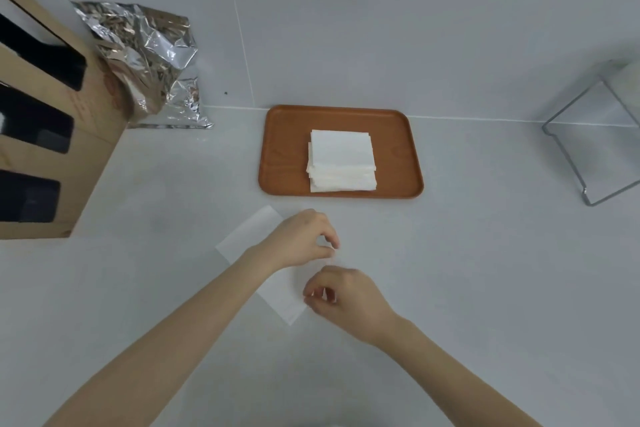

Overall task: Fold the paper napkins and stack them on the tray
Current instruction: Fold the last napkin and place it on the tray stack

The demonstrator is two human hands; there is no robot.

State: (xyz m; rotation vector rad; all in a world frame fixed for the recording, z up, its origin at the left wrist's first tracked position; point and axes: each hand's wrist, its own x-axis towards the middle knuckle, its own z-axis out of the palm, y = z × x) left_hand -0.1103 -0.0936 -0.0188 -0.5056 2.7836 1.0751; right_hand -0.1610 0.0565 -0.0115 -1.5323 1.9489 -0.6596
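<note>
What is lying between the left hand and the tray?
Nothing: in the head view, only bare counter separates the left hand from the tray.

The left forearm (214, 291) hides the napkin's (249, 236) middle; the knife block (52, 135) is cut off left

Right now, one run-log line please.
phase: folding | left hand: pinching napkin | right hand: pinching napkin | stack: on tray

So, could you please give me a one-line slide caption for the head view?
Both hands, left and right, pinch a napkin on the counter before a tray holding a folded stack.
</note>
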